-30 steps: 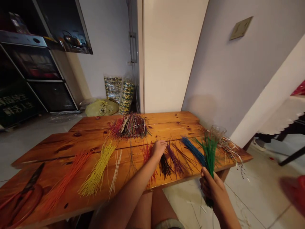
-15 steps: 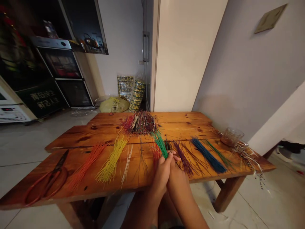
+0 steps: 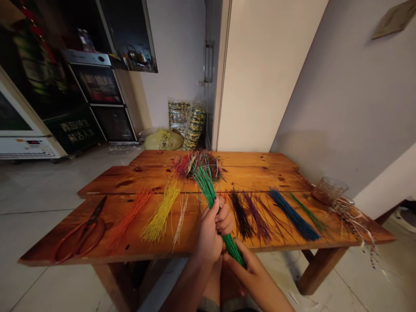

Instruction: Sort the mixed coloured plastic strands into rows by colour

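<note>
A bundle of green strands (image 3: pixel 205 184) slants up from the table's front edge, its far ends fanning out. My left hand (image 3: pixel 215 225) is closed round its middle. Lower down, my right hand (image 3: pixel 245 262) is at the bottom end, thumb and fingers around the strands. Just right of my left hand lie black strands (image 3: pixel 241 214) and purple strands (image 3: pixel 258 219). To the left are a few white strands (image 3: pixel 180 220), a yellow bundle (image 3: pixel 162 212) and an orange bundle (image 3: pixel 131 216). Behind the green bundle sits a tangled multicoloured heap (image 3: pixel 212 167).
Red-handled scissors (image 3: pixel 85 236) lie at the wooden table's (image 3: pixel 260 173) left end. Toward the right are a blue bundle (image 3: pixel 294 214), thin green strands (image 3: pixel 307 212), a glass (image 3: pixel 329 190) and loose white and patterned strips (image 3: pixel 352 216) hanging over the edge.
The green bundle has been raised and shows at greater length. My hands, close together before, are now apart, the left higher and the right lower. The view has shifted somewhat left.
</note>
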Demonstrator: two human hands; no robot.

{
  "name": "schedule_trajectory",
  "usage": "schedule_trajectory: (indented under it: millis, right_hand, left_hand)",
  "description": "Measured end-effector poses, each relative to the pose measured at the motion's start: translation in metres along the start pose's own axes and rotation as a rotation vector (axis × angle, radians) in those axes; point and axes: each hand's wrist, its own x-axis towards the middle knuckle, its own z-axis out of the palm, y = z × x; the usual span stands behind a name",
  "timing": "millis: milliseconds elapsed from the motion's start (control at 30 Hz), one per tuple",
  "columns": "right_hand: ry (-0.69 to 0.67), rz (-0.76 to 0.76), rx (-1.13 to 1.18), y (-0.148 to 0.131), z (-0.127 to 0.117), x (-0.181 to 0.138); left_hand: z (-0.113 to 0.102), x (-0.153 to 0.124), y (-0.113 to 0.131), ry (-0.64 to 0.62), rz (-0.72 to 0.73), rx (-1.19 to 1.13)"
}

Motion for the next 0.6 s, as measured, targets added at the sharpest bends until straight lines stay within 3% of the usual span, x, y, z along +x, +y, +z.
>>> schedule_trajectory:
  millis: [100,200,333,433,600]
  right_hand:
    - [-0.071,0.106,0.426,0.013,0.000,-0.005]
    - [-0.076,0.112,0.789,0.027,0.002,-0.006]
    - [-0.226,0.130,1.196,0.038,0.006,0.002]
    - [-0.224,0.158,1.311,0.034,0.008,0.014]
    - [-0.019,0.039,1.277,0.029,0.008,0.030]
  left_hand:
    - [0.002,-0.004,0.002,-0.026,0.036,0.039]
    - [0.003,-0.006,0.000,-0.075,0.077,0.124]
    - [0.002,-0.006,-0.004,-0.139,0.125,0.229]
    - [-0.004,-0.004,-0.012,-0.138,0.135,0.259]
    - [-0.015,0.001,-0.039,-0.077,0.041,0.286]
